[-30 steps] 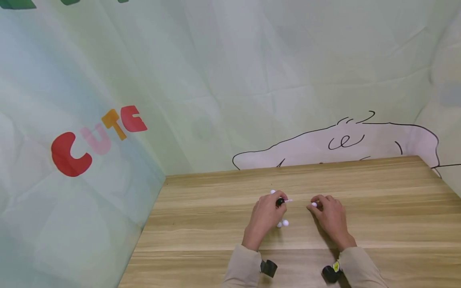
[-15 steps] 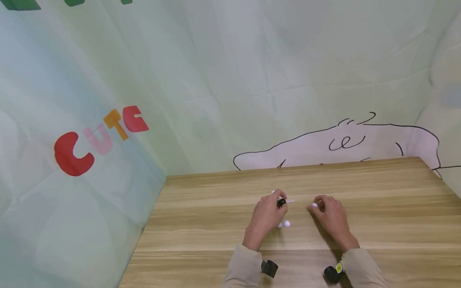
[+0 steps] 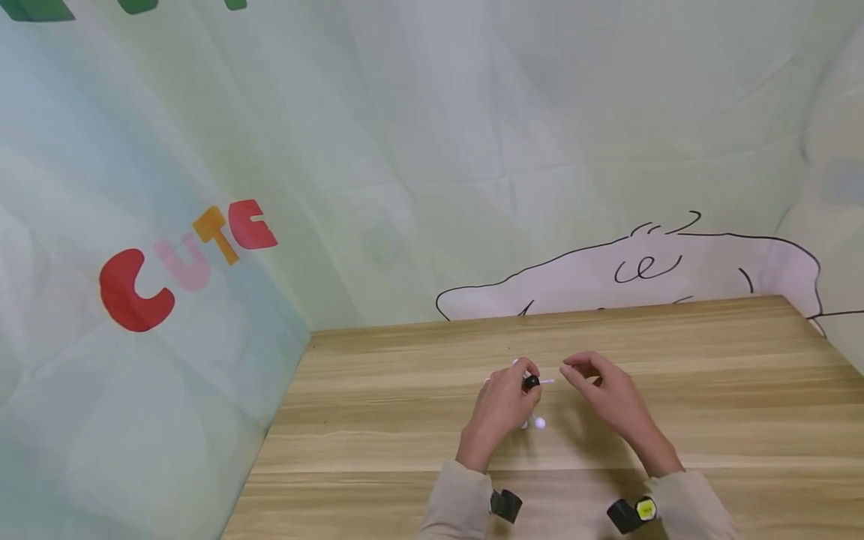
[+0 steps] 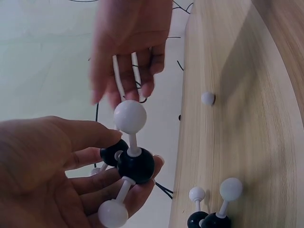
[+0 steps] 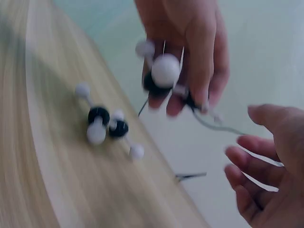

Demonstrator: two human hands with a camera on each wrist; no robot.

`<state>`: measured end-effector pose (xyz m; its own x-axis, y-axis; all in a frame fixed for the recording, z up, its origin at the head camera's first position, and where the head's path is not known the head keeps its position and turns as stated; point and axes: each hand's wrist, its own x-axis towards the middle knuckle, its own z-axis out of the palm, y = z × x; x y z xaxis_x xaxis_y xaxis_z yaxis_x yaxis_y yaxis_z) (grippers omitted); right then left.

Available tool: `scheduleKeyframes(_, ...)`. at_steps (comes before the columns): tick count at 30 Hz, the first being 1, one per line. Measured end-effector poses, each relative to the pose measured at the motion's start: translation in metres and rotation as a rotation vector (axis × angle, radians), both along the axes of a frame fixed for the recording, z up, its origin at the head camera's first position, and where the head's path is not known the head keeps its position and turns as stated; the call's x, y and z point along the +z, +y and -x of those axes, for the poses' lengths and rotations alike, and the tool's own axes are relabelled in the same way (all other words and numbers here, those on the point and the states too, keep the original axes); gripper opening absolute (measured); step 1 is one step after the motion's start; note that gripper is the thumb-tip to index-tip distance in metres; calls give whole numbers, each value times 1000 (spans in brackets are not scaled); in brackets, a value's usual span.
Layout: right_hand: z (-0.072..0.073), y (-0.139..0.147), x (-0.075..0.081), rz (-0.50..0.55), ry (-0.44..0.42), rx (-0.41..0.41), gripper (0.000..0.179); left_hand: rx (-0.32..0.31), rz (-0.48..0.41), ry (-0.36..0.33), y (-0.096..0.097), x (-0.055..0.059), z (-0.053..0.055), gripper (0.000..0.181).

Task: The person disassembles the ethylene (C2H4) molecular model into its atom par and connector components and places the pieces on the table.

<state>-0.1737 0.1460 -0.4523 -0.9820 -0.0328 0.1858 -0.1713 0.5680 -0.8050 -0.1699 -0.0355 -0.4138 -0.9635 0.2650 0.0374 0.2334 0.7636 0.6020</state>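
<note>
My left hand pinches a ball-and-stick molecular model with black and white balls, raised above the table. From it a bare white peg points right. Close beyond that peg, my right hand hovers with thumb and fingers apart; nothing shows between them in the right wrist view. A loose white ball lies on the table in the left wrist view. Below the left hand, a second molecular model, black balls with white ones, stands on the table, mostly hidden by that hand in the head view.
The wood-grain table runs back to a printed cloth backdrop. Lettering and a line drawing mark the cloth. Both wrists carry small black cameras, the left camera close above the table.
My right hand has risen and moved left towards the left hand; the white ball earlier at its fingertips no longer shows there. The left hand and its model have barely shifted.
</note>
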Motion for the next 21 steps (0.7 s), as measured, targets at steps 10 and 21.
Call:
scheduleKeyframes(10, -6, -13, 5, 94, -68, 132, 11, -33, 41, 0, 1, 1, -1, 16)
scheduleKeyframes(21, -7, -11, 3, 93, -69, 141, 7, -45, 50, 13, 4, 2, -2, 14)
